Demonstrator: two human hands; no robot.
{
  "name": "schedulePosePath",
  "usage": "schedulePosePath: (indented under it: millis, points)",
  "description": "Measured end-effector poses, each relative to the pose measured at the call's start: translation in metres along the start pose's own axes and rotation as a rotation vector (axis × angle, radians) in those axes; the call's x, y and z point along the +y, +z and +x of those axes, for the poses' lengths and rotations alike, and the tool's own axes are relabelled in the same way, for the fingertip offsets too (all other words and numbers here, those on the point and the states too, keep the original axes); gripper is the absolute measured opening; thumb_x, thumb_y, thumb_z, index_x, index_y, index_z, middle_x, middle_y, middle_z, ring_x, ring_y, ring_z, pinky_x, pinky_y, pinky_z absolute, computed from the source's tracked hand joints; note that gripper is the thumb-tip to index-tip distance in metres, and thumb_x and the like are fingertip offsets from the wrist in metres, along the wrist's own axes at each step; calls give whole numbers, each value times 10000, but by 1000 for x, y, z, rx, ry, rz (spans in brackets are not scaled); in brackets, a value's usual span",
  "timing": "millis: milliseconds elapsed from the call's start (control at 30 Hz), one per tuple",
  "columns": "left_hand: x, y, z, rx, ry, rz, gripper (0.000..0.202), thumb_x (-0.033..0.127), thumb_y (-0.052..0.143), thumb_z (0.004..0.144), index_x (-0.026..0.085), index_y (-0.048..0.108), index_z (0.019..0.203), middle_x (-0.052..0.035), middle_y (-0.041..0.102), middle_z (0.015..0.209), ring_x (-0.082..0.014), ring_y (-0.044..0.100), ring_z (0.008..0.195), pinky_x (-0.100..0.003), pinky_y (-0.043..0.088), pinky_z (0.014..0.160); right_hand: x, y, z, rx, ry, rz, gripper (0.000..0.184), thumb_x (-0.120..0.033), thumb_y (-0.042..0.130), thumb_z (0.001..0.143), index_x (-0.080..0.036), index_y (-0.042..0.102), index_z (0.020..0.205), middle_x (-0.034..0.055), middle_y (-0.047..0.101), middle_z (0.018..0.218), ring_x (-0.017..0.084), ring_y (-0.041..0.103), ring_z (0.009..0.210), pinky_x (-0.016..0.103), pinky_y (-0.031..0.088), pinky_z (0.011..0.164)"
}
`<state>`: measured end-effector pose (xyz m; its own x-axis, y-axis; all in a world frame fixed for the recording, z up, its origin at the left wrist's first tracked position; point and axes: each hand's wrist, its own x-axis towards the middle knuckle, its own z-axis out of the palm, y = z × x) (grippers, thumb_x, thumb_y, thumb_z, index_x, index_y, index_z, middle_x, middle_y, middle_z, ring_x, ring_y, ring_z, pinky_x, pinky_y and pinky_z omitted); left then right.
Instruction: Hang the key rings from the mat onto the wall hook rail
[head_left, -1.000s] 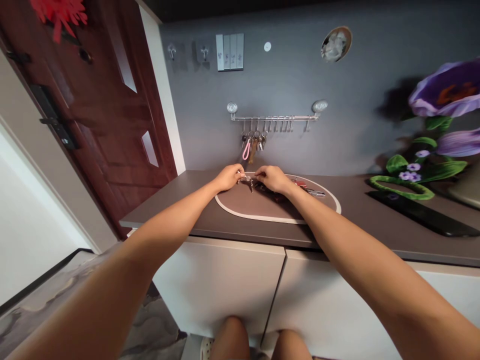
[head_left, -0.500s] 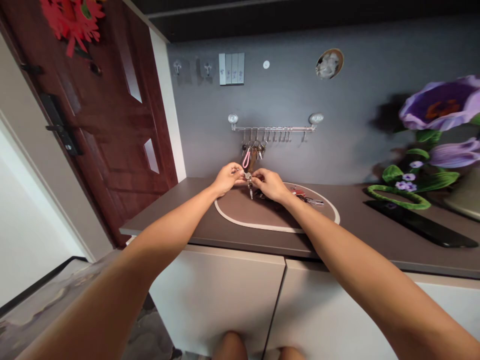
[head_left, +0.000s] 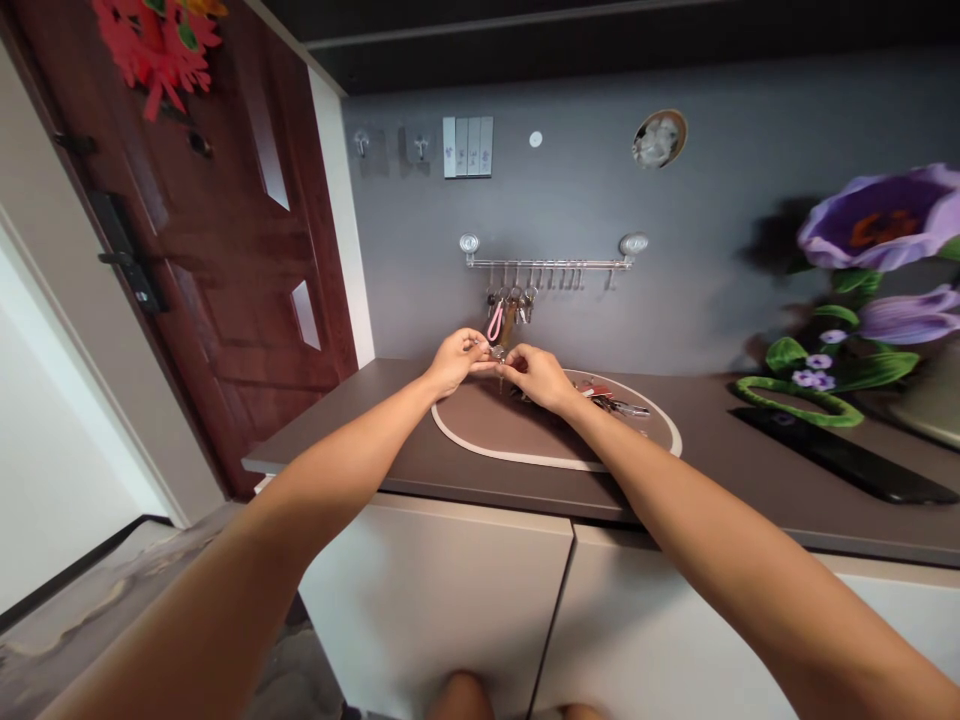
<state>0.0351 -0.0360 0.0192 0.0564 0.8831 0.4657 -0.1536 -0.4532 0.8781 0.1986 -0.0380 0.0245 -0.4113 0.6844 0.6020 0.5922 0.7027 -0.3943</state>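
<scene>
Between my two hands is a small bunch of keys (head_left: 498, 353) on a ring, partly covered by my fingers. My left hand (head_left: 456, 362) pinches it from the left, and my right hand (head_left: 536, 374) pinches it from the right. They hold it over the brown oval mat (head_left: 487, 425). Just behind, several key rings (head_left: 517, 303), one with a pink loop strap (head_left: 495, 321), hang from the left hooks of a clear hook rail (head_left: 551, 265) on the wall. More keys (head_left: 626, 408) and a red item (head_left: 596, 390) lie on the mat, right of my right hand.
A dark counter (head_left: 345, 430) runs above white cabinet doors (head_left: 450, 580). At the right lie a long black object (head_left: 847, 455) and purple artificial flowers (head_left: 885, 220) with a green ring (head_left: 795, 400). A switch panel (head_left: 468, 147) and small hooks are on the wall. A dark red door (head_left: 247, 300) stands left.
The keys that hung below my fingers are now less visible, more covered by my hands. Both hands stay close together. The whole view has shifted slightly.
</scene>
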Motion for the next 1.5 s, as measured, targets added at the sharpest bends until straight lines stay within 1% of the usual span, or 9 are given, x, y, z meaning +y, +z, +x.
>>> schedulePosePath:
  millis: [200, 367, 633, 833, 967, 1133, 1233, 1400, 1500]
  points:
    - [0, 0, 1, 28, -5, -32, 151, 197, 582, 758, 130, 451, 793, 30, 529, 694, -62, 577, 674, -378, 508, 812, 2, -2, 3, 39, -5, -26, 106, -260, 536, 738, -168, 588, 745, 14, 613, 708, 114, 521, 653, 223, 374, 650]
    - [-2, -1, 2, 30, 0, -57, 132, 170, 578, 757, 128, 459, 794, 28, 529, 705, -61, 579, 675, -394, 495, 831, 3, -6, 4, 102, 44, 66, 131, -287, 559, 725, -169, 614, 718, 18, 631, 716, 125, 539, 689, 232, 384, 679]
    - [-6, 0, 1, -31, -41, 34, 187, 203, 635, 706, 120, 494, 796, -5, 594, 710, -100, 610, 692, -342, 500, 774, 14, -2, 11, 238, 181, 510, 235, -369, 635, 633, -141, 608, 684, 19, 634, 688, 119, 543, 637, 257, 412, 679]
    - [-9, 3, -2, -141, -31, 132, 240, 279, 654, 681, 118, 504, 778, -14, 600, 709, -104, 596, 716, -322, 469, 766, 14, -1, 11, 220, 272, 768, 355, -458, 689, 551, -141, 582, 667, -1, 599, 639, 88, 517, 586, 256, 435, 653]
    - [-12, 4, -2, -199, 13, 224, 237, 302, 634, 688, 117, 513, 771, -18, 589, 722, -106, 577, 715, -308, 451, 750, 10, -1, 9, 179, 344, 930, 376, -451, 728, 504, -148, 558, 648, -23, 576, 627, 72, 525, 593, 243, 450, 659]
    - [-16, 6, -1, -224, 49, 339, 210, 274, 604, 704, 117, 529, 823, -16, 587, 734, -99, 556, 685, -282, 447, 722, 10, -3, 7, 145, 352, 1006, 372, -449, 714, 541, -148, 536, 667, -60, 492, 516, 39, 440, 460, 194, 397, 505]
    - [-16, 8, -3, -228, 103, 427, 192, 277, 551, 742, 120, 535, 851, -32, 602, 771, -109, 565, 712, -272, 445, 727, 11, -4, 7, 146, 348, 1047, 380, -450, 710, 546, -151, 516, 680, -77, 454, 482, 40, 433, 439, 194, 396, 486]
    - [-12, 17, -8, -183, 241, 686, 187, 282, 475, 781, 135, 564, 855, -36, 620, 787, -120, 568, 706, -248, 439, 690, 14, -4, 7, 185, 381, 1108, 399, -448, 724, 523, -156, 512, 694, -47, 536, 543, 87, 537, 505, 237, 464, 528]
    - [-12, 21, -11, -173, 305, 774, 199, 272, 441, 797, 145, 580, 859, -32, 629, 786, -121, 566, 711, -232, 430, 668, 12, -6, 8, 212, 419, 1167, 353, -414, 716, 562, -162, 513, 704, -27, 582, 591, 104, 572, 541, 263, 496, 564]
